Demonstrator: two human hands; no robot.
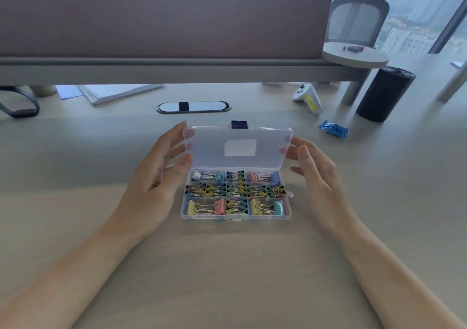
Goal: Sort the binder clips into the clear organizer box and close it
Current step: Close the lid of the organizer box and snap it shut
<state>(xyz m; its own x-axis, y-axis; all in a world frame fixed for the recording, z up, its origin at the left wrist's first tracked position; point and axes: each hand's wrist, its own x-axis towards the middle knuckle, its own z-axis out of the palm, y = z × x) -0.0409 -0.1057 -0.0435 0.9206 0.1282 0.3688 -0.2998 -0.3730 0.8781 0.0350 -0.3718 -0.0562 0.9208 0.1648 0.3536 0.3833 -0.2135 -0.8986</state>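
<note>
Clear organizer box point(236, 217) sits mid-bench point(227, 265), straight ahead of me. Its lid point(214, 149) is up, hinged at the far side and standing near upright. Every compartment I can see holds binder clips point(235, 191): small ones down the middle row and centre column, bigger pastel ones in the corner cells.

Left hand point(156, 177) is at the box's left. Its fingers are nearly straight behind the lid's left edge with the thumb in front, so it reads as a light pinch on the lid. Right hand point(321, 174) is at the box's right, spread and relaxed. Its fingertips show through the lid's right edge, touching rather than gripping.

Sorting looks done, I judge. Left to do: fold the lid down and snap it.

A small dark-blue thing point(239, 124) sits just behind the box. It may be a stray clip, I cannot tell. Beyond the box to the right are a blue packet point(333, 128), a white controller point(309, 99) and a dark cylinder point(385, 94). Directly beyond it is a cable grommet point(193, 107).
</note>
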